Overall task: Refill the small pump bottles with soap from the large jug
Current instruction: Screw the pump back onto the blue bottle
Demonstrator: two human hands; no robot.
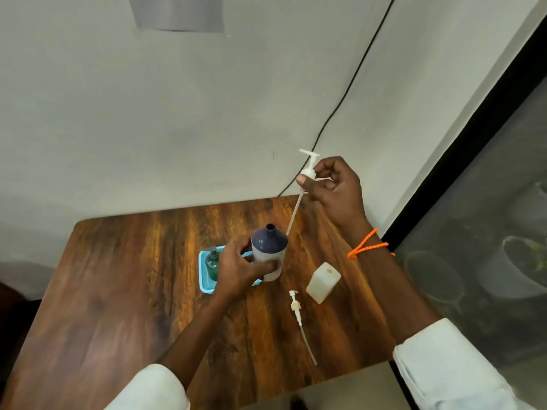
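On the head camera, I see a wooden table (118,276) set against a pale wall (148,113), with a black cable (352,81) running down the wall to the table's far edge.

My left hand (236,266) is wrapped around a bottle (270,253), fingers and thumb curled round its white body. The bottle stands upright near the middle of the table, its dark blue shoulder and open neck showing, with no pump on it. It sits just at the right edge of a blue tray (204,284). A green bottle (212,263) with its pump on stands in that tray, just left of my left hand.

My right hand (334,190) is raised above the far right part of the table and pinches a white pump (309,170) at its collar between thumb and fingers. The pump's tube hangs down at a slant, its lower tip just beside the bottle's shoulder, outside the neck. An orange cord (367,245) circles my right wrist.

Nearer to me, a second pump (299,318) lies flat on the table, tube pointing toward the near edge. Just right of it a white jug (322,282) sits on the table, a round opening on its top face; I can't tell whether it is capped.

Both of my sleeves (450,368) are white.
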